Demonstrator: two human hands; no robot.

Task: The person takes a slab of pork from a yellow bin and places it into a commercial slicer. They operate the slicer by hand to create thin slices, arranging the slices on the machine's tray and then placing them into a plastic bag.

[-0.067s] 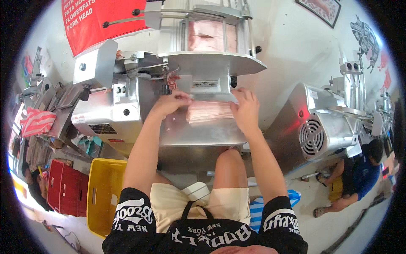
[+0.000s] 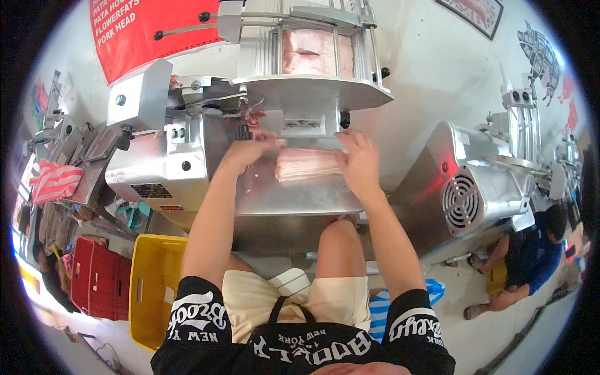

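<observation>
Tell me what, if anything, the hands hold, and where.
Whether anything is held cannot be told: the right hand is at the right end of the stack of thin meat slices; the left hand, blurred, is near its left end.

Pink meat (image 2: 307,165), yellow crate (image 2: 142,275), red crate (image 2: 100,281)

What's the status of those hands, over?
Left hand near left end of meat stack; right hand at right end. Stack on metal surface. Metal carriage beyond.

White wall (image 2: 422,81), seemingly pale grey floor (image 2: 459,337).
</observation>
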